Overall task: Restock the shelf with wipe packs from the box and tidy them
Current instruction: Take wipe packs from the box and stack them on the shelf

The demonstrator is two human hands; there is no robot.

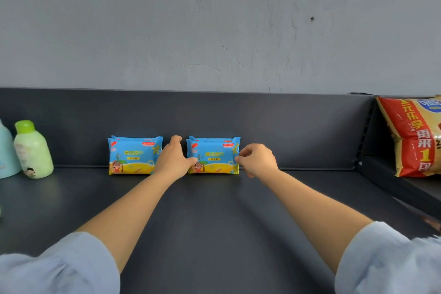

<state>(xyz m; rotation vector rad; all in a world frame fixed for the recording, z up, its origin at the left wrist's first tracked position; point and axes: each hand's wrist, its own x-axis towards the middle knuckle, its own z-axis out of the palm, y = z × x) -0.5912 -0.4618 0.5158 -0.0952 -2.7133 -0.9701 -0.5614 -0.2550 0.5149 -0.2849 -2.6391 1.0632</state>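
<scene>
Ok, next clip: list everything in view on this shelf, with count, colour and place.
left packs: at least 2, blue and yellow, upright at shelf back
right packs: at least 2, same colours, upright beside them, apart
green bottle: 1, pale green, far left
blue bottle: 1, pale blue, left edge, cut off
bag: 1, red and yellow, far right
shelf: 1, dark grey, under the packs
wall: 1, grey, behind
sleeves: 2, light blue, bottom corners
left grip: 1, bare, holds right packs' left edge
right grip: 1, bare, pinches right packs' right edge
</scene>
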